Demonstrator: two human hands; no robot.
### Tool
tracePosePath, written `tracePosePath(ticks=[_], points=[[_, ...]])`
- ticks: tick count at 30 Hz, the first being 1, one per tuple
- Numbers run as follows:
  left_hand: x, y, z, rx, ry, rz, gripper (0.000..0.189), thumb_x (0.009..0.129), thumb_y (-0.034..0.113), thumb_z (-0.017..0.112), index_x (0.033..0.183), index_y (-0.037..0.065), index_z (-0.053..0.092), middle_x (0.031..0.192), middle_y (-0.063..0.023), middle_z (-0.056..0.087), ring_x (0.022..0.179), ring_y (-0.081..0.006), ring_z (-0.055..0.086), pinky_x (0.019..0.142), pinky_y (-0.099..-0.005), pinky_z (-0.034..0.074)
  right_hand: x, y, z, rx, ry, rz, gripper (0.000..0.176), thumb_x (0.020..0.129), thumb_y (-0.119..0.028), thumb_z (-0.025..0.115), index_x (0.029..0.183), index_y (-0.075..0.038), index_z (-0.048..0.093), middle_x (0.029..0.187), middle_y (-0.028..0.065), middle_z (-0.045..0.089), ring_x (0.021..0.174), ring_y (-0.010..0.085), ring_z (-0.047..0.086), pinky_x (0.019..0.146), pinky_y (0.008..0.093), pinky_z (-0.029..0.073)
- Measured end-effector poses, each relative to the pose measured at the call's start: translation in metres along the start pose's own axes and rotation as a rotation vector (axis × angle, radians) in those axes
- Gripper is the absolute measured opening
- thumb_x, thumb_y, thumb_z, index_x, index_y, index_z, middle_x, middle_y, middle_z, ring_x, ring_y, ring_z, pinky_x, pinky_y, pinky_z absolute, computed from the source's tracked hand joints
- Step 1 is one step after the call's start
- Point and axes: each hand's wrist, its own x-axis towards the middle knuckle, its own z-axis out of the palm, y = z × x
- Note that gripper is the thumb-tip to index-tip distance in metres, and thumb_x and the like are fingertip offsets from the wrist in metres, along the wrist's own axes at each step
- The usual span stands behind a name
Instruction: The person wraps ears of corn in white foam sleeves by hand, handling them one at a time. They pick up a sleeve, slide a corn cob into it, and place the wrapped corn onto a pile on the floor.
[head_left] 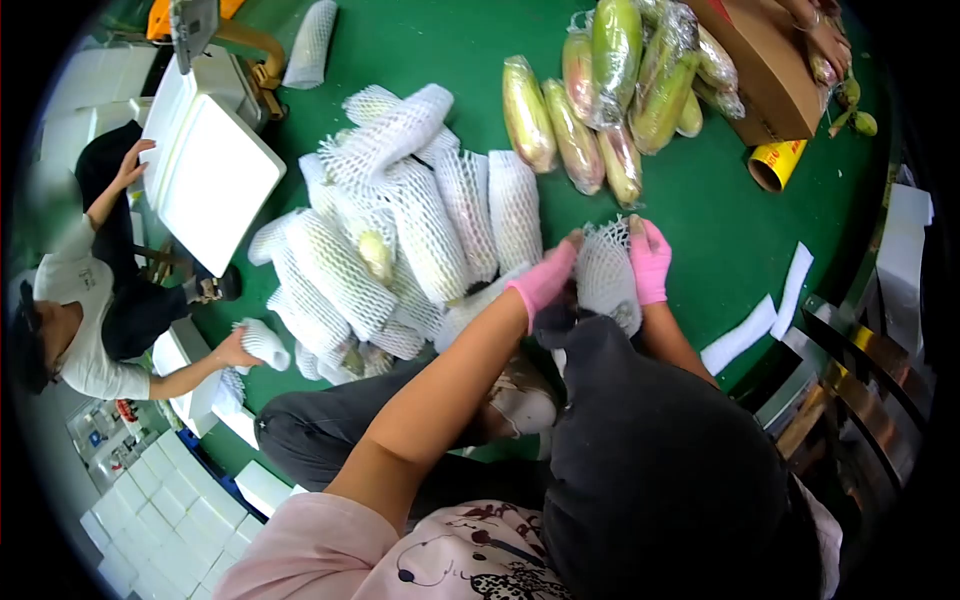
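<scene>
A white foam net sleeve (605, 270) stands between my two hands, its open mesh end pointing away from me. My left hand (547, 274), in a pink glove, has its fingers closed on the left edge of that end. The pink-gloved right hand (650, 260) pinches the opposite edge. Just beyond lie several long green and pinkish fruits (616, 165) wrapped in clear film. Left of my hands is a heap of produce in white foam net sleeves (425, 225); a pale tip shows from one of them.
On the left a co-worker's hand (236, 350) holds another netted piece, beside a white foam box (215, 180). A cardboard box (765, 70) stands at upper right, with another person's hand (828, 50) near it. Yellow roll (776, 166) and white strips (740, 335) lie right.
</scene>
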Motion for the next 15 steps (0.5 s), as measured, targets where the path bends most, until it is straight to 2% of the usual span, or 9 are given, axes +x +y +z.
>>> tracePosePath(ticks=[3, 4, 6, 8, 9, 10, 12, 13, 15], points=[[-0.005, -0.006, 0.025, 0.045, 0.058, 0.04, 0.055, 0.092, 0.052, 0.055, 0.124, 0.007, 0.055, 0.111, -0.0083, 0.067, 0.095, -0.0231, 0.066, 0.083, -0.0375, 0.053, 0.001, -0.031, 0.02, -0.138, -0.111, -0.227, 0.018, 0.094, -0.013, 0.057, 0.097, 0.002, 0.067, 0.084, -0.0013, 0.062, 0.075, 0.0055, 0.051, 0.067, 0.0207, 0.042], [-0.007, -0.001, 0.028, 0.036, 0.062, 0.046, 0.046, 0.092, 0.046, 0.058, 0.119, 0.007, 0.058, 0.106, -0.006, 0.068, 0.082, -0.0199, 0.067, 0.071, -0.0349, 0.055, -0.001, -0.048, 0.025, -0.071, -0.132, -0.162, 0.018, 0.093, -0.012, 0.058, 0.099, 0.003, 0.067, 0.087, -0.0013, 0.062, 0.077, 0.0054, 0.051, 0.068, 0.0201, 0.041], [-0.017, 0.011, 0.019, 0.099, 0.071, -0.079, 0.041, 0.092, 0.041, 0.06, 0.116, 0.008, 0.06, 0.102, -0.0064, 0.068, 0.081, -0.0192, 0.067, 0.069, -0.0325, 0.055, 0.015, -0.054, 0.024, 0.04, 0.025, -0.129, 0.021, 0.092, -0.015, 0.06, 0.104, 0.001, 0.066, 0.088, 0.0001, 0.063, 0.075, 0.0066, 0.053, 0.067, 0.021, 0.042], [-0.04, 0.023, 0.035, 0.265, 0.111, 0.166, 0.059, 0.089, 0.023, 0.062, 0.141, 0.006, 0.04, 0.129, -0.0087, 0.056, 0.103, -0.0208, 0.06, 0.091, -0.0355, 0.049, 0.019, -0.07, -0.012, 0.224, 0.213, 0.009, 0.023, 0.092, -0.015, 0.06, 0.109, -0.001, 0.064, 0.087, 0.0023, 0.063, 0.074, 0.0092, 0.055, 0.066, 0.0227, 0.045], [-0.063, 0.035, 0.034, 0.433, 0.142, 0.361, 0.068, 0.086, 0.017, 0.064, 0.145, 0.005, 0.031, 0.129, -0.0124, 0.055, 0.107, -0.0235, 0.059, 0.092, -0.0349, 0.049, 0.018, -0.071, -0.039, 0.284, 0.288, 0.11, 0.023, 0.092, -0.015, 0.06, 0.111, -0.002, 0.063, 0.086, 0.0034, 0.062, 0.074, 0.0111, 0.056, 0.066, 0.0237, 0.047], [-0.086, 0.046, 0.034, 0.606, 0.208, 0.552, 0.079, 0.084, 0.011, 0.066, 0.149, 0.004, 0.022, 0.129, -0.0161, 0.054, 0.111, -0.0263, 0.057, 0.094, -0.0343, 0.049, 0.021, -0.058, -0.074, 0.139, 0.456, -0.054, 0.025, 0.092, -0.013, 0.059, 0.115, -0.002, 0.061, 0.085, 0.0032, 0.061, 0.073, 0.01, 0.056, 0.063, 0.022, 0.047], [-0.13, 0.071, 0.062, 1.007, 0.47, 0.959, 0.093, 0.073, 0.003, 0.069, 0.15, 0.004, 0.017, 0.134, -0.0202, 0.049, 0.115, -0.0296, 0.055, 0.1, -0.0372, 0.044, 0.02, -0.03, -0.162, -0.177, 0.813, -0.266, 0.027, 0.091, -0.012, 0.058, 0.116, -0.001, 0.06, 0.103, 0.0086, 0.062, 0.09, 0.0192, 0.059, 0.083, 0.03, 0.049], [-0.142, 0.086, 0.052, 1.214, 0.665, 1.025, 0.095, 0.07, 0.003, 0.068, 0.151, 0.006, 0.018, 0.142, -0.0187, 0.041, 0.125, -0.0281, 0.046, 0.108, -0.0371, 0.035, 0.009, -0.035, -0.197, -0.38, 0.919, -0.289, 0.03, 0.091, -0.013, 0.057, 0.118, -0.001, 0.06, 0.111, 0.0104, 0.062, 0.101, 0.0225, 0.058, 0.092, 0.0327, 0.045], [-0.153, 0.115, 0.031, 1.573, 0.837, 1.29, 0.093, 0.068, 0.008, 0.071, 0.149, 0.007, 0.025, 0.139, -0.021, 0.042, 0.123, -0.0309, 0.049, 0.106, -0.0373, 0.038, -0.01, -0.025, -0.266, -0.835, 0.984, -0.126, 0.034, 0.091, -0.023, 0.058, 0.117, -0.001, 0.061, 0.116, 0.0147, 0.062, 0.103, 0.0247, 0.06, 0.094, 0.0328, 0.045]])
